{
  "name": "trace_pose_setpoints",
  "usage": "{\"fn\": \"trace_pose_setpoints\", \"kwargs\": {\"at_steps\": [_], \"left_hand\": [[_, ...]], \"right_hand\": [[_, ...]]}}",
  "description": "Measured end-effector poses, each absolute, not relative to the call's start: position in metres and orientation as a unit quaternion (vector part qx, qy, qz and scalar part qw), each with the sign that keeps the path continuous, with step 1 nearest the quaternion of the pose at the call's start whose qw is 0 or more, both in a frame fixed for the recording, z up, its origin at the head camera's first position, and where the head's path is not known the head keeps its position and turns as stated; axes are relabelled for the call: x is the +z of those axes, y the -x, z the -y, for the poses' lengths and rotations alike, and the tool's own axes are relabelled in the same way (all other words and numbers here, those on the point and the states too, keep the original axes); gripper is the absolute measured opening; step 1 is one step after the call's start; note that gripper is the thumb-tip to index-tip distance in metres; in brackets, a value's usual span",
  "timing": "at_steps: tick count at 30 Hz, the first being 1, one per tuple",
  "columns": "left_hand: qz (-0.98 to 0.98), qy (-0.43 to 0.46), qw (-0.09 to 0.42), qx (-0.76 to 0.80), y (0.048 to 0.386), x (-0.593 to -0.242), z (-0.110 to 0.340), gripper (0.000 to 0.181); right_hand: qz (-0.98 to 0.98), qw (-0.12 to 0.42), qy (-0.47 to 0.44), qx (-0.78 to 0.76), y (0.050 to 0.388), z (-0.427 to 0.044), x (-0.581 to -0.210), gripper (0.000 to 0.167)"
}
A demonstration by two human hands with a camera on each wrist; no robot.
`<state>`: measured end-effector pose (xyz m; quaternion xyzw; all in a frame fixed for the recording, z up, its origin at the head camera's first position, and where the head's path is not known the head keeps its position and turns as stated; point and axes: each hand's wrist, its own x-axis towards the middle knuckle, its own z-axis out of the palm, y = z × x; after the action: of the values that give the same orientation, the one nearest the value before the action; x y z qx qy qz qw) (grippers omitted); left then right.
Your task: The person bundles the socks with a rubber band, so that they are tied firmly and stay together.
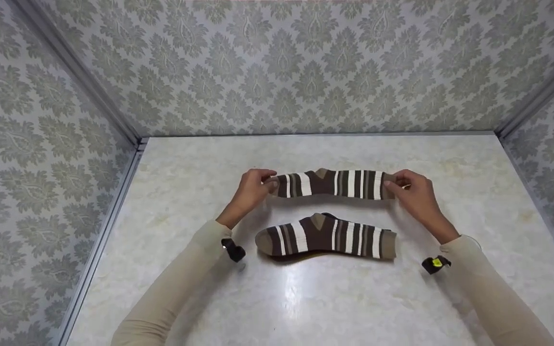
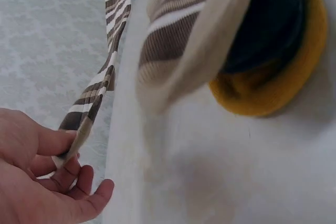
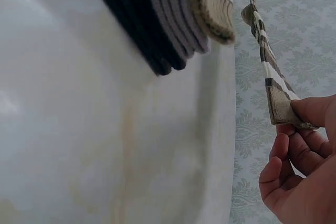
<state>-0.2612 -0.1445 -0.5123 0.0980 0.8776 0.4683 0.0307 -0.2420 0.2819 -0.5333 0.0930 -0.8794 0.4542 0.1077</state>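
A brown, white and tan striped sock [image 1: 325,184] is stretched level between the two hands, above the table. My left hand [image 1: 256,186] pinches its toe end between thumb and fingers. At the cuff end, my right hand [image 1: 414,192] pinches the tan band. Nearer to me lies a stack of socks with a matching striped sock [image 1: 327,236] on top. Beneath it in the left wrist view show a dark navy sock [image 2: 268,24] and a mustard sock [image 2: 247,100]. Grey ribbed cuffs [image 3: 176,14] stick out of the stack in the right wrist view.
The pale marbled table [image 1: 190,298] is bounded by patterned wall panels [image 1: 282,67] at the back and both sides. Grey metal strips [image 1: 99,230] run along its left edge. A dark wrist device [image 1: 233,250] sits on the left sleeve, another [image 1: 434,264] by the right.
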Motion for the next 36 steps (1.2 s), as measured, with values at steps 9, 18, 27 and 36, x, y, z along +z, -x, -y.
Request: {"fn": "trace_pose_setpoints", "kwargs": {"at_steps": [9,18,27,36], "left_hand": [[-0.864,-0.052,0.071,0.496,0.236,-0.504,0.154,0.009],[-0.854,-0.05,0.057,0.515,0.213,-0.509,0.158,0.006],[-0.838,-0.05,0.047,0.542,0.186,-0.509,0.16,0.003],[-0.828,-0.033,0.032,0.558,0.159,-0.506,0.159,0.006]], "right_hand": [[0.872,0.103,-0.112,0.465,0.219,-0.278,-0.529,0.011],[0.867,0.112,-0.122,0.47,0.197,-0.279,-0.531,0.011],[0.87,0.123,-0.105,0.466,0.173,-0.278,-0.533,0.005],[0.864,0.125,-0.087,0.48,0.149,-0.277,-0.532,0.004]]}}
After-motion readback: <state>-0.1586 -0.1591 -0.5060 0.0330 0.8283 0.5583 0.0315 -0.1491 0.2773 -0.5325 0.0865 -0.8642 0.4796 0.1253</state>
